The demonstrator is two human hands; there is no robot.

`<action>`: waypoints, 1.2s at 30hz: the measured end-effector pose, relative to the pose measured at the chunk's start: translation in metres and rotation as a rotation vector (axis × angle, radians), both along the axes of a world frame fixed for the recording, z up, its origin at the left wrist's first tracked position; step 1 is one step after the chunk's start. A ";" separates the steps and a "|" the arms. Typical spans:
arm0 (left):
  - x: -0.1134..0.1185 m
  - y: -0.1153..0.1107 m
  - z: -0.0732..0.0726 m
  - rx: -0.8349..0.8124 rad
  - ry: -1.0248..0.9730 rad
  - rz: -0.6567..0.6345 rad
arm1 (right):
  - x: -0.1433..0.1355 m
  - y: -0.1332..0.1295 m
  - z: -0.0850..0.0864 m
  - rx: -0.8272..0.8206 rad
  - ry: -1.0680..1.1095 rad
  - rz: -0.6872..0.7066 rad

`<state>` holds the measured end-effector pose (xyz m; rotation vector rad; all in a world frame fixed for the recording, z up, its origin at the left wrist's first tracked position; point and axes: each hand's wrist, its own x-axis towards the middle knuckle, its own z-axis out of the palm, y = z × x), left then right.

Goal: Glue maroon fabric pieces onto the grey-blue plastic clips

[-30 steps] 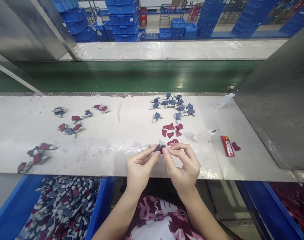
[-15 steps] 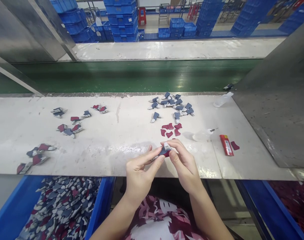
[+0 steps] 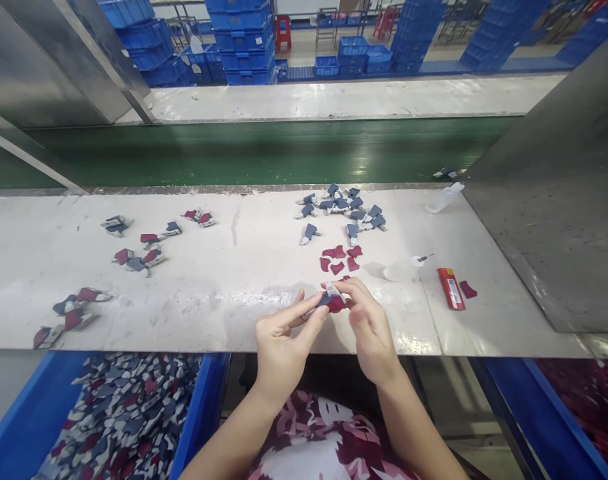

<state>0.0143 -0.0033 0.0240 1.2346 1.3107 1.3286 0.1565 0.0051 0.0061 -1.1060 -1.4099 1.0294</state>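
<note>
Above the table's near edge, my left hand (image 3: 283,347) pinches a small grey, blue and dark-red plastic part (image 3: 337,304) between thumb and fingers. My right hand (image 3: 377,337) is at the part's other end, its fingertips on the far side and its thumb raised off the red face. Just beyond lie several loose dark-red pieces (image 3: 353,264). Behind those sits a group of blue-and-grey parts (image 3: 340,204) without red on the faces I see. Off to the right, a clear needle-tipped bottle (image 3: 403,271) lies on its side.
A red packet (image 3: 451,291) and a single red piece (image 3: 468,289) lie at right, a second clear bottle (image 3: 444,199) behind. Finished-looking parts (image 3: 79,317) are scattered left. Blue bins (image 3: 211,393) stand below the table; a green conveyor belt (image 3: 264,153) runs beyond.
My right thumb has come away from the part, and more of its red face shows. On the green belt, a small part has shifted left.
</note>
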 end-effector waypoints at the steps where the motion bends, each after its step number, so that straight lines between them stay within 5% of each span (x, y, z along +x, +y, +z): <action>1: 0.001 0.000 0.000 -0.008 -0.006 0.005 | 0.000 0.000 0.001 0.009 -0.033 -0.005; 8: 0.003 0.000 -0.008 0.009 0.060 0.016 | -0.012 0.003 0.000 -0.066 -0.015 -0.118; 17: -0.015 0.014 -0.026 0.061 0.171 -0.126 | -0.006 0.016 -0.010 -0.272 0.125 -0.026; 20: -0.018 0.014 -0.024 0.018 0.168 -0.100 | 0.002 0.014 -0.011 -0.137 0.008 0.000; 26: -0.020 0.012 -0.018 -0.049 0.103 -0.186 | 0.019 0.014 -0.001 0.461 -0.410 -0.075; 31: -0.022 0.013 -0.010 -0.054 0.078 -0.276 | 0.019 0.018 0.004 0.496 -0.417 0.064; 36: -0.024 0.013 -0.008 -0.061 0.075 -0.295 | 0.012 0.017 -0.001 0.437 -0.316 0.034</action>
